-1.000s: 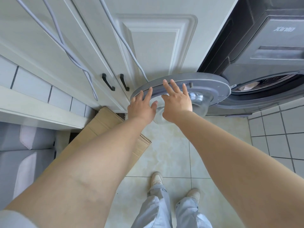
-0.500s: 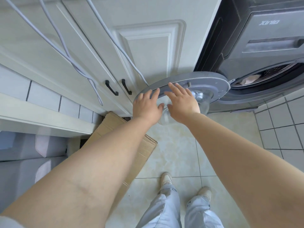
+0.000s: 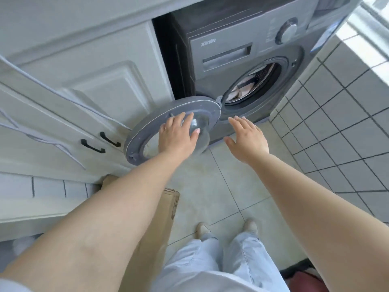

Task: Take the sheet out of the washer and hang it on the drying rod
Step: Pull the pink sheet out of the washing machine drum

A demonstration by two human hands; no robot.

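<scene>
The grey front-loading washer stands at the upper right with its round door swung wide open to the left. Pale pinkish fabric, the sheet, lies inside the drum behind the opening. My left hand rests with straight fingers on the door's glass bowl. My right hand hovers with fingers straight in front of the washer, just below the drum opening, holding nothing. No drying rod is in view.
White cabinet doors with black handles stand left of the washer, with grey cables running across them. A cardboard box leans on the floor under my left forearm. A tiled wall rises at the right.
My right hand has left the door and moved right toward the drum opening. The view has turned right, showing the washer front and the drum. My left hand stays on the door.
</scene>
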